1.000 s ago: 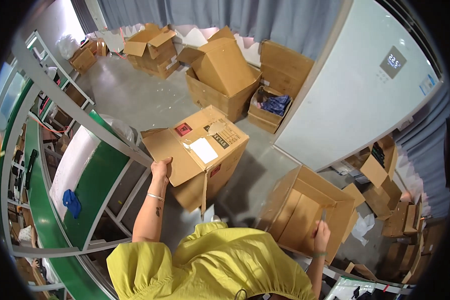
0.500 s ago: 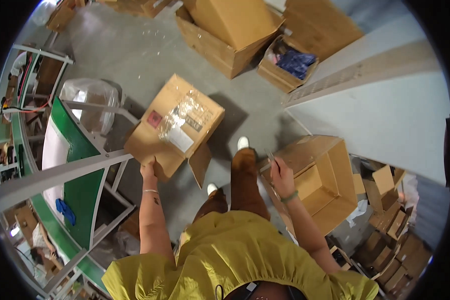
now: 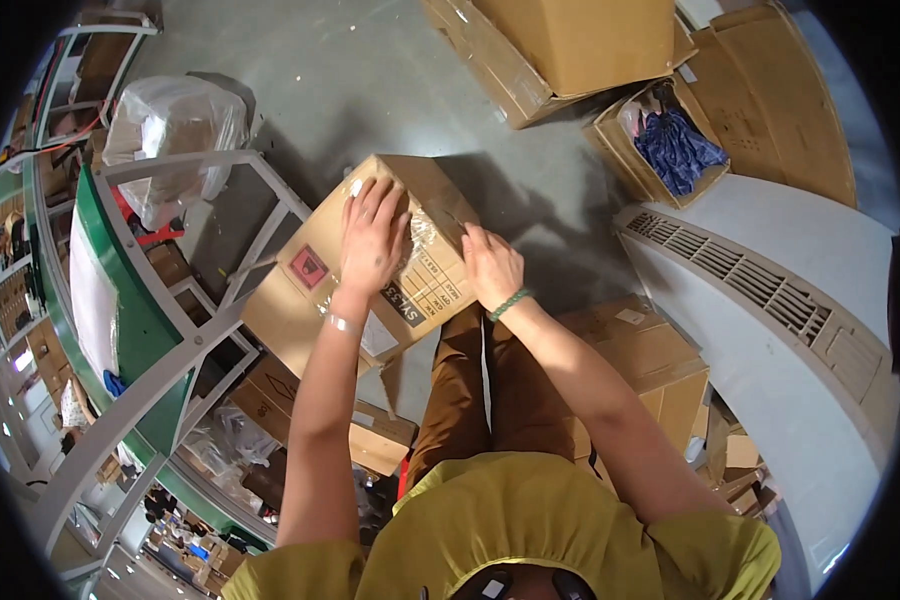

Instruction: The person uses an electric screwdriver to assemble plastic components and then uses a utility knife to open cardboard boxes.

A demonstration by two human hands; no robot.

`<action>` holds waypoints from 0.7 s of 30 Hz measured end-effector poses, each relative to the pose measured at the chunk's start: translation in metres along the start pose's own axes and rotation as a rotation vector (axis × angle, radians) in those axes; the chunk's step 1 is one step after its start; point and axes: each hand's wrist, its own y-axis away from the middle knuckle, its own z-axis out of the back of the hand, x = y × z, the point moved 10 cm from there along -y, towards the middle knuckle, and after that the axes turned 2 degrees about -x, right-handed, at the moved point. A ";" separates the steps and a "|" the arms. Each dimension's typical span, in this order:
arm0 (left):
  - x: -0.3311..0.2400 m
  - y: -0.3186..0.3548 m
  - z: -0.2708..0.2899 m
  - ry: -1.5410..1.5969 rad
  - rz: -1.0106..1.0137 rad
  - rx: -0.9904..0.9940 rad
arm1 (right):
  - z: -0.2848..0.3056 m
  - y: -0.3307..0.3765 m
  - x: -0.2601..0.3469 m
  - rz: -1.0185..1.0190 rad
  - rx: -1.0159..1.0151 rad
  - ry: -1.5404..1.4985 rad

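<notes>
Steadying the taped cardboard carton [image 3: 425,285] before the brown trousers [image 3: 455,395] seems the step: left hand [image 3: 372,238] rests unclenched on it, right hand [image 3: 494,266] curls at its edge, grip unclear; next move needs firm support.

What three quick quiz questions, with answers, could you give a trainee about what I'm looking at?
1. True or false: the left hand is on the red-labelled carton.
2. On which side is the green bracelet worn: A, left; B, right; C, both?
3. Fill the gap: the crumpled plastic in the small open carton is dark ___.

Key: 1, true; 2, B; 3, blue.
</notes>
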 end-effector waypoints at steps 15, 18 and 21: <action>0.015 -0.023 -0.027 0.013 -0.017 -0.078 | 0.016 -0.033 0.058 0.147 -0.028 0.223; 0.011 -0.025 -0.029 0.016 -0.023 -0.094 | 0.008 -0.036 0.056 0.134 0.007 0.324; 0.009 -0.028 -0.028 0.019 -0.022 -0.103 | 0.007 -0.040 0.062 0.139 0.051 0.407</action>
